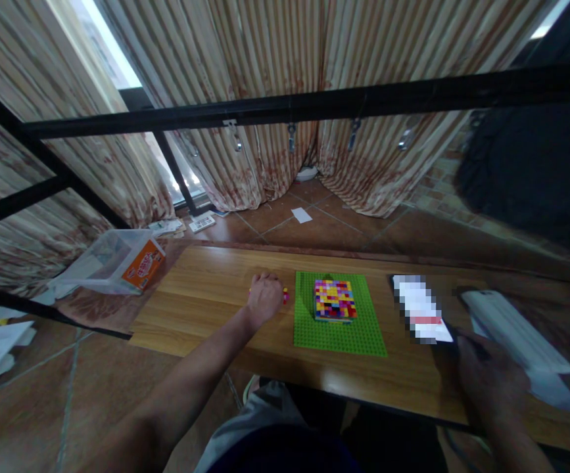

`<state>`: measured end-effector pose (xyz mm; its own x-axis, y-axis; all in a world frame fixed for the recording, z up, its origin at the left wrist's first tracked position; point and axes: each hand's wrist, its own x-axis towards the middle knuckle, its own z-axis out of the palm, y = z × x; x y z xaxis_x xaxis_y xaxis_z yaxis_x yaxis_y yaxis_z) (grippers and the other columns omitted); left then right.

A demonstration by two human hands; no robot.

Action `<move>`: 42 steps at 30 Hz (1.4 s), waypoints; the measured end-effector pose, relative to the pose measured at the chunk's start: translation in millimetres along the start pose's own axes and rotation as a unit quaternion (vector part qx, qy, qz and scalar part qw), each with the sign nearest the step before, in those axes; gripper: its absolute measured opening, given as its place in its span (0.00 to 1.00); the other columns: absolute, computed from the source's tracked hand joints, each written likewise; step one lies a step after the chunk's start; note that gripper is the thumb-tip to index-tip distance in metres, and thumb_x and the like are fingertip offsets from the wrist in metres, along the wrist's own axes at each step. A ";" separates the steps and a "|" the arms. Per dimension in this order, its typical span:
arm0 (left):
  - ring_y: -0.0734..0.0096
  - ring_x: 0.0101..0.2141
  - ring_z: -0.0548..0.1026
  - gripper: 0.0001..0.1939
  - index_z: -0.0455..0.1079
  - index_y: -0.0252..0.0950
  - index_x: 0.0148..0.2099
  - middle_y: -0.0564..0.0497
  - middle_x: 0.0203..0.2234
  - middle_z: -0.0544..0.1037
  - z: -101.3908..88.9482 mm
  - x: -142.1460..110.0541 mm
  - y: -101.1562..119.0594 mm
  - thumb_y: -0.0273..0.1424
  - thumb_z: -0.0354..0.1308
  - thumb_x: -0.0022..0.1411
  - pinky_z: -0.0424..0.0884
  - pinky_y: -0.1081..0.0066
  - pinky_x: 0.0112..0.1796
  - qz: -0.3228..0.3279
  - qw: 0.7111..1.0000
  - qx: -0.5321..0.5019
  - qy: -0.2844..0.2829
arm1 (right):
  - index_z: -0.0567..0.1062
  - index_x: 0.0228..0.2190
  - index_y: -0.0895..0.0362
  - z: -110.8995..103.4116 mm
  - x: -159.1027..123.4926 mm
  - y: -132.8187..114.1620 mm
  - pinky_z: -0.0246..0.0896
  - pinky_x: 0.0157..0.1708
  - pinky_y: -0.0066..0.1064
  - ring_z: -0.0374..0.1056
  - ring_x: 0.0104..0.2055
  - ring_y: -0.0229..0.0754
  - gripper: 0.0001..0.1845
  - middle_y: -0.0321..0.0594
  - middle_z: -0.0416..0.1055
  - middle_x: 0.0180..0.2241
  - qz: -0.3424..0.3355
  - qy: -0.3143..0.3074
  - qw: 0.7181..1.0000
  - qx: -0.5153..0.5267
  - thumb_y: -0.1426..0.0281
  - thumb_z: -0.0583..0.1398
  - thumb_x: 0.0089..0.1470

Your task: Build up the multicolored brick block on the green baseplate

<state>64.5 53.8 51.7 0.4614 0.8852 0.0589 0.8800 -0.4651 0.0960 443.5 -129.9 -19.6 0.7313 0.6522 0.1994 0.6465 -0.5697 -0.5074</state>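
1. From far away, I look through the head camera at a wooden desk [206, 289]. A green plate [309, 335] lies flat in the middle, and a block of many-colored bricks [334, 301] sits on it.
2. I think a lot of building is done: the block has a full-looking top and straight sides. A few loose bricks [285, 295] are on the desk, just left of the plate and not joined on. I can't tell if the block is finished.
3. My left hand [266, 297] is over the loose bricks, with its fingers bent down. They hide what is under them, so I can't tell if they pinch one.
4. My right hand [492, 376] is blurry, near the lower right corner of the phone [420, 309]. I can't tell how its fingers are or if they hold anything.
5. A clear plastic box [108, 263] is past the left end of the desk. An orange pack [144, 264] shows at its right side, but I can't tell if it is inside. Something pale shows there too, too dim to name.
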 end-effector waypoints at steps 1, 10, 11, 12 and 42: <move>0.56 0.41 0.73 0.10 0.74 0.33 0.34 0.40 0.36 0.77 0.9 -0.8 -0.2 0.25 0.51 0.60 0.65 0.59 0.43 0.001 1.000 -0.001 0.004 | 0.77 0.41 0.56 -0.1 -0.4 -0.4 0.62 0.48 0.43 0.70 0.49 0.56 0.24 0.50 0.74 0.46 -0.006 0.003 1.000 -0.001 0.55 0.51 0.55; 0.65 0.32 0.76 0.06 0.71 0.35 0.37 0.48 0.28 0.77 5.1 -21.1 9.8 0.26 0.52 0.63 0.68 0.68 0.36 -0.054 0.985 -0.144 0.073 | 0.78 0.41 0.57 0.6 -1.0 -2.4 0.62 0.47 0.39 0.71 0.47 0.52 0.22 0.48 0.75 0.44 -0.008 0.029 1.000 0.010 0.58 0.52 0.54; 0.67 0.32 0.76 0.06 0.72 0.36 0.36 0.49 0.29 0.78 6.1 -24.3 13.2 0.26 0.53 0.62 0.68 0.69 0.36 -0.051 0.974 -0.202 0.087 | 0.78 0.41 0.57 0.8 -0.8 -1.7 0.62 0.47 0.39 0.71 0.47 0.53 0.22 0.48 0.75 0.43 -0.007 0.030 0.999 0.008 0.58 0.52 0.54; 0.68 0.32 0.76 0.06 0.72 0.36 0.36 0.50 0.29 0.78 7.8 -27.4 17.2 0.26 0.53 0.62 0.69 0.71 0.36 -0.048 0.954 -0.276 0.102 | 0.78 0.41 0.56 0.9 -0.7 -1.2 0.62 0.48 0.39 0.70 0.47 0.53 0.22 0.47 0.75 0.44 -0.007 0.029 1.000 0.007 0.57 0.52 0.54; 0.72 0.33 0.76 0.07 0.77 0.38 0.34 0.51 0.29 0.79 28.9 -42.0 70.1 0.26 0.57 0.60 0.72 0.72 0.36 0.014 0.843 -0.506 0.182 | 0.78 0.41 0.58 -3.4 -3.5 -9.8 0.62 0.48 0.36 0.71 0.47 0.50 0.20 0.49 0.75 0.43 -0.005 0.027 0.999 0.022 0.61 0.53 0.54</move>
<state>110.1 -15.8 27.3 0.2529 0.8986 0.3587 0.2387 -0.4172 0.8769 435.3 -128.3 -12.5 0.7358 0.6295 0.2497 0.6451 -0.5393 -0.5414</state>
